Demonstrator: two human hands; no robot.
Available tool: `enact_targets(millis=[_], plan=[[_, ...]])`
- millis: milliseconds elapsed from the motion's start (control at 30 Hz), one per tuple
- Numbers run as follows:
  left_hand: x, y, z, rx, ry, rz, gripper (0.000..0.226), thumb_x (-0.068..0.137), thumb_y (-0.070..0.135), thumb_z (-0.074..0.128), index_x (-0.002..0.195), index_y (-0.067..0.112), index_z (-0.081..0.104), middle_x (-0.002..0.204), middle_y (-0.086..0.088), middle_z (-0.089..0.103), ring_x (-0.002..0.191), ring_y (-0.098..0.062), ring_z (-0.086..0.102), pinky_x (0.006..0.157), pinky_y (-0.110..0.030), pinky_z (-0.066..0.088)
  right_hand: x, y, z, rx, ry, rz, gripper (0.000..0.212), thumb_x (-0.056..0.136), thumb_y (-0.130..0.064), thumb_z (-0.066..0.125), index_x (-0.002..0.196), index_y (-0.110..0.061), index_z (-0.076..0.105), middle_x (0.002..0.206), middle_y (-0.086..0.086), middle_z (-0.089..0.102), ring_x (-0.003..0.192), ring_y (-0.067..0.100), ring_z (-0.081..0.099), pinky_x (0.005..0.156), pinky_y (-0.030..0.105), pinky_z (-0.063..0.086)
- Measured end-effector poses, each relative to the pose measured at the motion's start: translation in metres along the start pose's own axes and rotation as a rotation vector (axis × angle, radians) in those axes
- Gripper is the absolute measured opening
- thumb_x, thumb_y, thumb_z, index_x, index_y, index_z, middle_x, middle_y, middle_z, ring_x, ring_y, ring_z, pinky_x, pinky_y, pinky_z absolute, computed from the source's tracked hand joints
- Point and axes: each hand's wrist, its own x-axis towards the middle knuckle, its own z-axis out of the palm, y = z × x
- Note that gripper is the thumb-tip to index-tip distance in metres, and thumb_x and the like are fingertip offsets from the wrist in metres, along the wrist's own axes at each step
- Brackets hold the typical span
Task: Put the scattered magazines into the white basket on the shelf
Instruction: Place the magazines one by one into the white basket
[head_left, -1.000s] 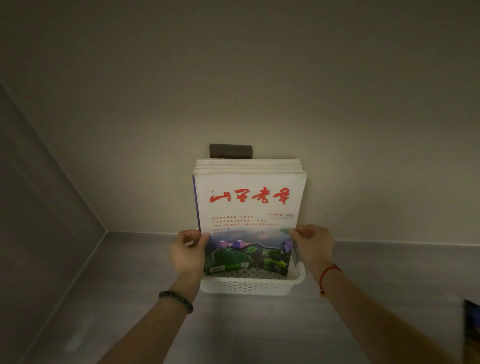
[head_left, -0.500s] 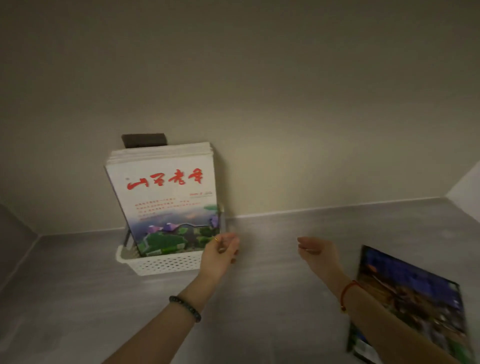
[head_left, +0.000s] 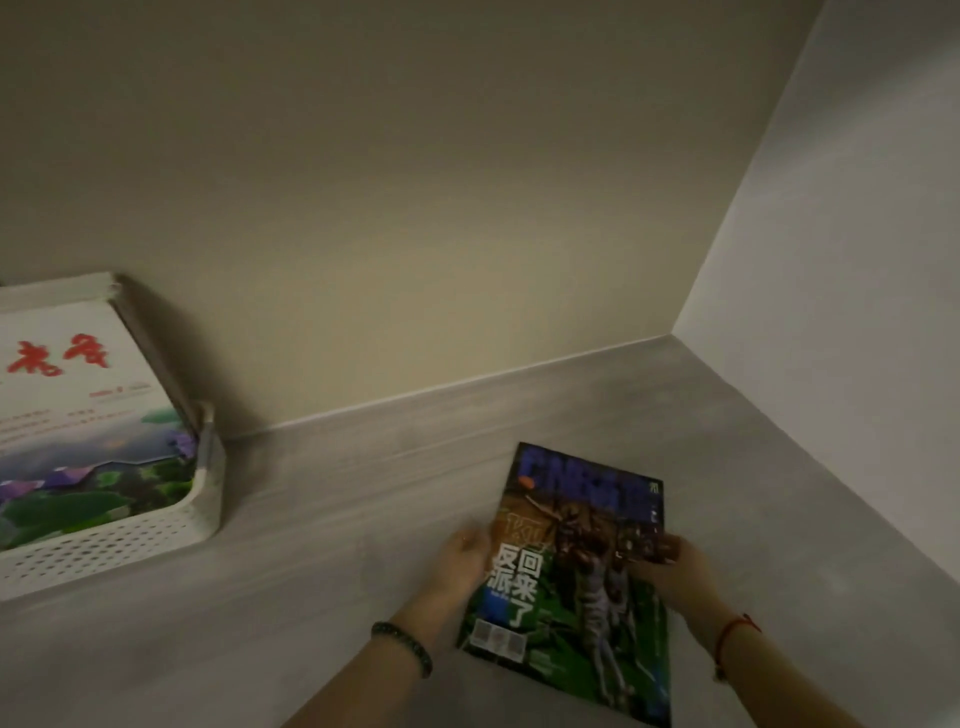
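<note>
1. Head view: a dark glossy magazine (head_left: 576, 571) with a green and blue cover lies at the right of the grey shelf surface (head_left: 337, 597), well apart from the white perforated plastic basket (head_left: 130, 545) at the left edge of the picture.
2. The basket already holds upright white-covered magazines with red lettering (head_left: 78, 395), which lean back toward the beige wall (head_left: 415, 234).
3. The left hand (head_left: 460, 564) sits against the magazine's left edge; its fingertips are hidden behind the cover and blurred, so I cannot tell whether they have closed on it.
4. The right hand (head_left: 675, 566) has its fingers curled over the right edge, gripping it.
5. The step in hand looks like the pick-up of this loose magazine; the carry to the basket is not yet done.
6. The next move likely calls for a firm hold on both edges; then a lift, a turn to upright, and a slide in front of the magazines already in the basket, without toppling them.
</note>
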Motion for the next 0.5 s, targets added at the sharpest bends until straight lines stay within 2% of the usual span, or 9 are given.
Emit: enact_targets(millis=[33, 100, 200, 267, 333, 400, 467, 500], plan=[[0.001, -0.001, 0.007, -0.004, -0.006, -0.003, 0.021, 0.092, 0.011, 0.045, 0.1, 0.002, 0.061, 0.116, -0.03, 0.06, 0.094, -0.031, 0.06, 0.088, -0.042, 0.047, 0.002, 0.004, -0.002, 0.042, -0.01, 0.034, 0.027, 0.068, -0.002, 0.074, 0.089, -0.006, 0.058, 0.096, 0.021, 0.065, 0.065, 0.018, 0.055, 0.067, 0.031, 0.046], [0.006, -0.003, 0.017, 0.018, 0.013, 0.002, 0.02, 0.091, 0.009, 0.046, 0.099, -0.001, 0.062, 0.11, -0.03, 0.064, 0.096, -0.036, 0.063, 0.087, -0.043, 0.049, 0.004, 0.009, -0.003, 0.125, -0.025, 0.088, 0.041, 0.068, -0.005, 0.075, 0.103, -0.001, 0.053, 0.093, 0.014, 0.061, 0.073, 0.021, 0.055, 0.068, 0.033, 0.046], [0.012, -0.002, 0.017, 0.043, 0.088, -0.022, 0.024, 0.088, 0.006, 0.049, 0.103, -0.01, 0.06, 0.108, -0.032, 0.063, 0.102, -0.041, 0.061, 0.092, -0.047, 0.048, 0.004, 0.014, -0.003, 0.154, -0.085, 0.066, 0.027, 0.071, -0.012, 0.074, 0.093, -0.001, 0.062, 0.084, 0.01, 0.068, 0.071, 0.02, 0.062, 0.064, 0.03, 0.047], [0.012, 0.0, 0.013, 0.01, 0.072, -0.03, 0.025, 0.087, 0.005, 0.052, 0.104, -0.012, 0.06, 0.107, -0.032, 0.063, 0.095, -0.038, 0.063, 0.09, -0.047, 0.049, 0.005, 0.018, -0.004, 0.177, -0.105, 0.051, 0.028, 0.073, -0.013, 0.073, 0.097, -0.003, 0.064, 0.08, 0.007, 0.067, 0.072, 0.02, 0.063, 0.06, 0.027, 0.046], [0.006, 0.003, 0.016, 0.017, -0.032, -0.041, 0.025, 0.087, 0.006, 0.053, 0.108, -0.007, 0.059, 0.11, -0.027, 0.063, 0.084, -0.029, 0.065, 0.08, -0.036, 0.054, 0.006, 0.021, -0.005, 0.237, -0.121, 0.069, 0.034, 0.073, -0.012, 0.072, 0.103, -0.002, 0.06, 0.089, 0.009, 0.067, 0.077, 0.022, 0.063, 0.058, 0.026, 0.045], [-0.001, 0.003, 0.024, 0.094, -0.108, -0.012, 0.03, 0.089, 0.005, 0.049, 0.12, 0.003, 0.051, 0.12, -0.02, 0.061, 0.097, -0.027, 0.063, 0.087, -0.034, 0.053, 0.005, 0.023, -0.006, 0.277, -0.151, 0.095, 0.033, 0.073, -0.012, 0.072, 0.103, -0.006, 0.059, 0.095, 0.01, 0.068, 0.079, 0.021, 0.064, 0.056, 0.026, 0.045], [-0.007, 0.003, 0.028, 0.11, -0.097, 0.073, 0.039, 0.089, 0.0, 0.046, 0.128, 0.006, 0.044, 0.125, -0.017, 0.057, 0.113, -0.03, 0.056, 0.1, -0.041, 0.045, 0.003, 0.024, -0.006, 0.31, -0.171, 0.092, 0.019, 0.073, -0.009, 0.072, 0.088, -0.012, 0.062, 0.092, 0.009, 0.069, 0.07, 0.014, 0.065, 0.052, 0.025, 0.045], [-0.01, 0.002, 0.028, 0.095, -0.09, 0.124, 0.041, 0.089, -0.001, 0.045, 0.129, 0.006, 0.043, 0.125, -0.016, 0.057, 0.114, -0.03, 0.056, 0.101, -0.043, 0.044, 0.002, 0.024, -0.006, 0.321, -0.163, 0.088, 0.018, 0.073, -0.007, 0.072, 0.087, -0.012, 0.062, 0.092, 0.009, 0.069, 0.067, 0.012, 0.064, 0.052, 0.025, 0.045]])
